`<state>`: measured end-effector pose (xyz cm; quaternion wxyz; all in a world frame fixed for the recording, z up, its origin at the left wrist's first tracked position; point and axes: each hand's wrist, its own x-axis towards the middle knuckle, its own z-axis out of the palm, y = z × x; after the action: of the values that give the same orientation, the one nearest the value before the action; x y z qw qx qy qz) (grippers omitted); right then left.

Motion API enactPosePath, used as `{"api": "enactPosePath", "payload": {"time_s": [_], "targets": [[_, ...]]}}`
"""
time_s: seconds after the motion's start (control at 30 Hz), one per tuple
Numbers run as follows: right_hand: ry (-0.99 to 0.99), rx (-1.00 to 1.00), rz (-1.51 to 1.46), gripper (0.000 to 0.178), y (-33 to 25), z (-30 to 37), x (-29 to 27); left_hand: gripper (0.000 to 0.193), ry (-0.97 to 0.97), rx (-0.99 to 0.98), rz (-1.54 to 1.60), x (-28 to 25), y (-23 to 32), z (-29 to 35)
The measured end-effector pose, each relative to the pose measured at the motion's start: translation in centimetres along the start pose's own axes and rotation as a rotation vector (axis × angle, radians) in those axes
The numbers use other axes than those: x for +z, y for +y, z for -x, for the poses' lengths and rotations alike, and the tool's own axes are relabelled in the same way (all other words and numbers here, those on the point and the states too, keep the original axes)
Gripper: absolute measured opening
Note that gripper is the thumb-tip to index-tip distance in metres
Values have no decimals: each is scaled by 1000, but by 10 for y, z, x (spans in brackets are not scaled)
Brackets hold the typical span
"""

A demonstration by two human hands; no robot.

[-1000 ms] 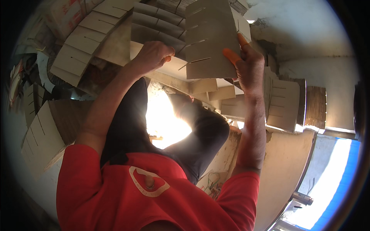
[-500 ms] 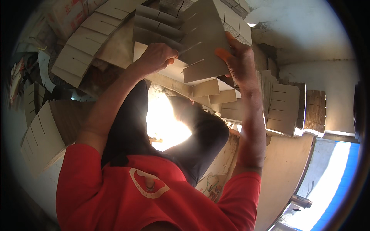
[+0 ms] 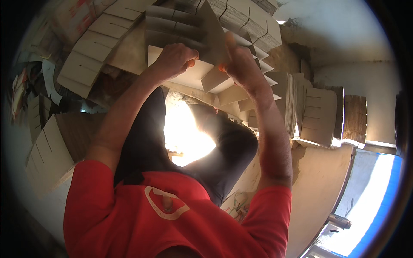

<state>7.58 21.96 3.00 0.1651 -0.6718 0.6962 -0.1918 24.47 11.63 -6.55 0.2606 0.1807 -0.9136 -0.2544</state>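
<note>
A grid of slotted grey cardboard dividers (image 3: 174,28) stands in front of me, its strips crossing one another. My left hand (image 3: 176,60) is closed at the near left of this grid, pinching a divider; the fingertips' contact is partly hidden. With my right hand (image 3: 243,69) I hold a cardboard strip (image 3: 211,36) upright and tilted, thumb on one face and fingers behind it. Orange coverings show on the fingertips of both hands. Several pale strip ends (image 3: 264,64) jut out to the right, behind my right hand.
A long row of slotted cardboard pieces (image 3: 92,53) curves along the left. More stacked cardboard stands at lower left (image 3: 51,144) and right (image 3: 318,112), with another slotted stack (image 3: 245,19) behind the grid. Bright light glares between my knees. A wall (image 3: 357,79) rises at right.
My right hand has moved left and turned the cardboard strip, which now shows more edge-on. Crossing strip ends behind it have come into view. My left hand stays nearly in place.
</note>
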Motion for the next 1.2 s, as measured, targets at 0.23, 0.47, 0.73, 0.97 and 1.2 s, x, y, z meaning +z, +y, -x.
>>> {"api": "enactPosePath", "payload": {"time_s": [0.23, 0.47, 0.73, 0.97, 1.2], "targets": [[17, 33, 330, 69, 13, 36, 56, 14, -20, 1, -31, 1, 2, 5], [816, 261, 679, 23, 102, 131, -9, 39, 134, 129, -36, -18, 16, 20], [530, 755, 836, 45, 198, 231, -7, 43, 158, -6, -198, -24, -2, 43], [584, 785, 596, 41, 206, 233, -23, 41, 198, 7, -257, -33, -7, 42], [688, 965, 496, 28, 176, 218, -30, 38, 216, -26, -198, -35, -9, 44]]}}
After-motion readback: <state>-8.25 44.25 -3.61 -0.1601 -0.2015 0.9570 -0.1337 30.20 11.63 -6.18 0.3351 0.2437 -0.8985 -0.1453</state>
